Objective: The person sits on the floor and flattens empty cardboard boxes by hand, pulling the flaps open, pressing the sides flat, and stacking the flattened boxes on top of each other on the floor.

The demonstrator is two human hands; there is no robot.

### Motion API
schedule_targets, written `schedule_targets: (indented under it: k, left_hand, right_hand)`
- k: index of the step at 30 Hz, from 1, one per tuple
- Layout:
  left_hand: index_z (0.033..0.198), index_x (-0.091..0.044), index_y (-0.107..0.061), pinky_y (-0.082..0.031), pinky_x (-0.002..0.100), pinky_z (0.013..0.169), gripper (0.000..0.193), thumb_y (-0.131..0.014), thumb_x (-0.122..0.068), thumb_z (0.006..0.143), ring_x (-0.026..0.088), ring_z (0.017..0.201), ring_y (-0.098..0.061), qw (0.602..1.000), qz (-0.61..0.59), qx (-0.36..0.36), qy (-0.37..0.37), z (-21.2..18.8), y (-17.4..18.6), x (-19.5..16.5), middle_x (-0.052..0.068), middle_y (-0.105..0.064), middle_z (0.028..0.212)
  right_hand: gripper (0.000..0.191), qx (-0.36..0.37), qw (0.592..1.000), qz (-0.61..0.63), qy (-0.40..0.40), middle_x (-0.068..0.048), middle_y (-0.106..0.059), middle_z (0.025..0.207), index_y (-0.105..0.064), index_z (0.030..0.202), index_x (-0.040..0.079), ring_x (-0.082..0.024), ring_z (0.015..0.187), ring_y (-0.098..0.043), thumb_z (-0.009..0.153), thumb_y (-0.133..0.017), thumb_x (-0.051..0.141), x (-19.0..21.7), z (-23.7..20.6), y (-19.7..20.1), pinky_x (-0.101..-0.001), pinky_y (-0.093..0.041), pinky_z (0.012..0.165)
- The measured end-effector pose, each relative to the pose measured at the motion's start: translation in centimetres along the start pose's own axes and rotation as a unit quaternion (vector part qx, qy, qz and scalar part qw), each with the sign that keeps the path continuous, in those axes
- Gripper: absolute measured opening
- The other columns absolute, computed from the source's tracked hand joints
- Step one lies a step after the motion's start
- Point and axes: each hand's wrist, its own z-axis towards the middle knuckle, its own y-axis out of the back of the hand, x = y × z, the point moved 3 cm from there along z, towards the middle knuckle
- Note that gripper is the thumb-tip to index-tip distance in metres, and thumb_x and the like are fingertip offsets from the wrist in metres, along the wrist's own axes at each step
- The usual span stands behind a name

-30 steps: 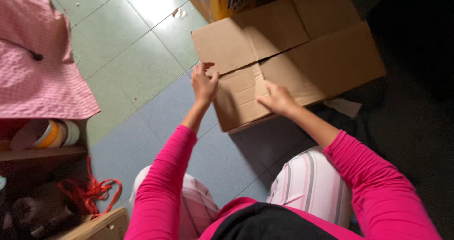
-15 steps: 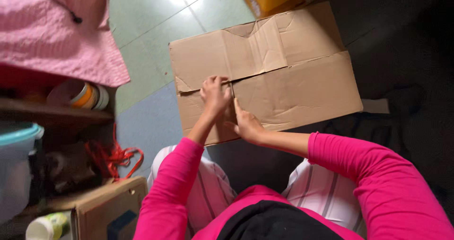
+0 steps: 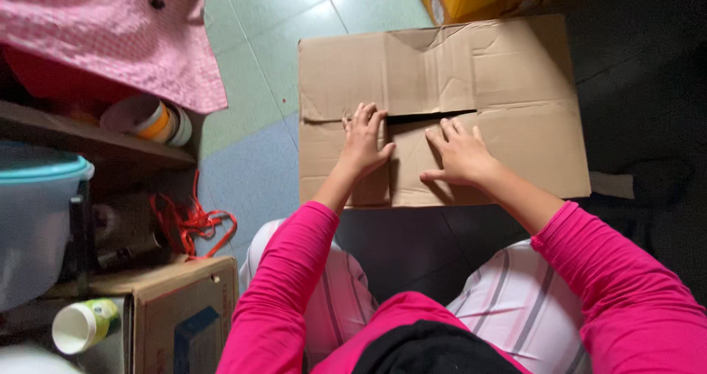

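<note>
The flattened brown cardboard box (image 3: 442, 109) lies on the pale tiled floor (image 3: 250, 50) right under both hands, its long axis running side to side across the person's front. A dark slit between two flaps runs the same way, and it sits just beyond the fingertips of both hands. The left hand (image 3: 364, 142) lies flat on the left flap, fingers (image 3: 366, 116) slightly spread and pointing away from the body, tips touching the slit's left end. The right hand (image 3: 460, 153) presses palm-down on the neighbouring flap, fingers together and straight (the thumb stretched out towards the left hand), tips just short of the slit. Neither hand grips anything; both simply rest on the cardboard. They are equally near the slit, with a vertical flap edge between them.
</note>
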Motion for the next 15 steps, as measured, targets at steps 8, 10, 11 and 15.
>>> schedule_targets:
  k: [8, 10, 11, 15]
  left_hand:
    - [0.156, -0.005, -0.031, 0.001, 0.076, 0.108, 0.120, -0.089, -0.055, 0.064, 0.052, 0.148, -0.009, 0.991, 0.068, -0.045, 0.104, 0.9, 0.7, 0.6, 0.030, -0.018, 0.160]
    - [0.153, -0.006, -0.035, -0.002, 0.072, 0.114, 0.110, -0.086, -0.052, 0.067, 0.048, 0.149, -0.012, 0.991, 0.054, -0.070, 0.097, 1.4, 1.2, 0.6, 0.027, -0.021, 0.160]
    - [0.151, -0.006, -0.036, -0.004, 0.070, 0.116, 0.105, -0.085, -0.050, 0.069, 0.046, 0.149, -0.014, 0.991, 0.046, -0.081, 0.094, 1.6, 1.2, 0.4, 0.026, -0.023, 0.159]
    - [0.146, -0.010, -0.047, -0.006, 0.067, 0.122, 0.079, -0.079, -0.043, 0.082, 0.040, 0.152, -0.022, 0.985, 0.089, -0.133, -0.064, 3.1, 0.0, -1.5, 0.020, -0.033, 0.159]
  right_hand:
    - [0.058, -0.153, 0.988, -0.018, 0.016, -0.017, -0.064, 0.121, -0.068, 0.120, 0.012, -0.033, 0.119, -0.057, 0.088, -0.072, 0.060, -1.6, 2.2, 0.0, -0.0498, -0.044, 0.104]
    - [0.045, -0.266, 0.963, 0.015, 0.036, -0.014, -0.064, 0.114, -0.069, 0.112, 0.011, -0.033, 0.115, -0.058, 0.089, -0.074, 0.049, -2.1, 3.3, 0.5, -0.0485, -0.044, 0.100]
    - [0.039, -0.320, 0.946, 0.030, 0.046, -0.013, -0.064, 0.111, -0.069, 0.108, 0.010, -0.033, 0.113, -0.059, 0.089, -0.075, 0.043, -2.6, 3.6, 0.8, -0.0478, -0.045, 0.097]
    - [0.046, -0.410, 0.908, -0.057, -0.071, -0.017, -0.058, 0.124, -0.063, 0.127, 0.011, -0.036, 0.120, -0.053, 0.091, -0.076, 0.037, -6.2, 4.9, 1.9, -0.0526, -0.043, 0.102]
